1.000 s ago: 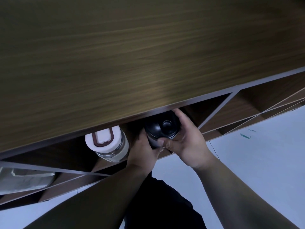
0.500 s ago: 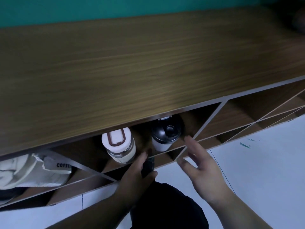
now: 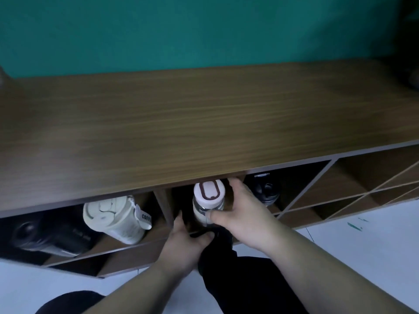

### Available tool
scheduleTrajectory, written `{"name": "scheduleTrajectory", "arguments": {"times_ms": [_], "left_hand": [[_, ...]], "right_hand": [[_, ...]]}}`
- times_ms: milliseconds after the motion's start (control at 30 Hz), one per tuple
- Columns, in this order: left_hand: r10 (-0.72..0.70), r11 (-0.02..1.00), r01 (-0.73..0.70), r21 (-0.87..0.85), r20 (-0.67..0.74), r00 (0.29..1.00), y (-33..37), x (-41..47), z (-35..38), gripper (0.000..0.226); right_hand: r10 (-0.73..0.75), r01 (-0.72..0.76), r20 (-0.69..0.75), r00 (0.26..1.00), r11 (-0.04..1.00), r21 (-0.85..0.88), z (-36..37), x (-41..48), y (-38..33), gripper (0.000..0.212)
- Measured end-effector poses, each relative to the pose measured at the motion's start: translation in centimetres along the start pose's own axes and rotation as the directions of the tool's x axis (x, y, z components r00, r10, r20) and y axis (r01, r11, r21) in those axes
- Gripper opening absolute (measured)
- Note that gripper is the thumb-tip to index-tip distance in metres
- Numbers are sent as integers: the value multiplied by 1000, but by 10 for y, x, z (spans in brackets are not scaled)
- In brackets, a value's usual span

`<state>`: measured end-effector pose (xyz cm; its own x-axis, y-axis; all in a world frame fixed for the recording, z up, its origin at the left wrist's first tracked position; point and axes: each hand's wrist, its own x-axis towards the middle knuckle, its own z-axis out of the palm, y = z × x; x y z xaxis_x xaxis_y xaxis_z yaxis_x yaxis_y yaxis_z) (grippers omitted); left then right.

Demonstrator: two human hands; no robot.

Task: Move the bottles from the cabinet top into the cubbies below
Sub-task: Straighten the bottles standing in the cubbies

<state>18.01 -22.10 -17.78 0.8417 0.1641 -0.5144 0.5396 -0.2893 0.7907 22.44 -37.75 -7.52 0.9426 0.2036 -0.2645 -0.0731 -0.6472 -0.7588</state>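
Head view, looking down over the cabinet top (image 3: 204, 123) to the cubbies under its front edge. Right hand (image 3: 240, 214) reaches into the middle cubby (image 3: 181, 200), thumb and fingers closed around the clear bottle (image 3: 207, 200) just below its white lid with the brown loop handle; bottle stands upright, lid close under the cabinet's front edge. Left hand (image 3: 183, 241) sits lower, at the cubby's front lip beside the bottle's base, fingers curled around something dark; what it is, and whether the hand actually grips it, cannot be told. Same cubby, to the right of the right hand: a dark bottle with a black cap (image 3: 264, 191), upright, partly covered by the hand. Cubby toward the cabinet's left end: cream tumbler (image 3: 115, 217) with a fabric tag, tilted, and beside it a black bottle (image 3: 45, 234), blurred and in shadow. Cubbies toward the right end show only bare wood. Cabinet top is bare along its visible middle; a dark shape at its far right corner is cut off by the frame and unreadable. Teal wall (image 3: 204, 30) behind, pale floor (image 3: 362, 245) below.
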Motion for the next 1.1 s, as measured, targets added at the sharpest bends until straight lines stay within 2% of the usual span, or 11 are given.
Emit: {"name": "scheduleTrajectory", "arguments": {"times_ms": [100,167,233,367,500,600,767,1100], "left_hand": [[30,1000,-30,-7,31,999,2,7,2,111],[82,997,-82,10,42,996,4,12,1,110],[120,993,-121,11,48,992,5,17,0,109],[177,984,-178,17,54,983,6,21,0,81],[231,972,-232,26,49,972,8,24,-1,75],[238,970,-240,42,46,970,8,25,-3,72],[250,964,-252,78,34,968,8,26,-2,65],[276,958,-278,77,38,960,5,30,-2,60]], "right_hand": [[60,-60,-79,995,998,4,12,23,2,70],[73,-69,-65,995,995,72,17,33,9,70],[73,-66,-40,997,986,155,21,36,16,60],[59,-46,-44,997,964,262,24,41,28,59],[31,-21,-27,999,954,299,28,43,33,53],[31,-23,-21,999,956,291,29,45,34,46],[1,9,-45,999,978,210,32,46,36,51],[-24,38,-82,996,985,166,37,44,35,50]]}}
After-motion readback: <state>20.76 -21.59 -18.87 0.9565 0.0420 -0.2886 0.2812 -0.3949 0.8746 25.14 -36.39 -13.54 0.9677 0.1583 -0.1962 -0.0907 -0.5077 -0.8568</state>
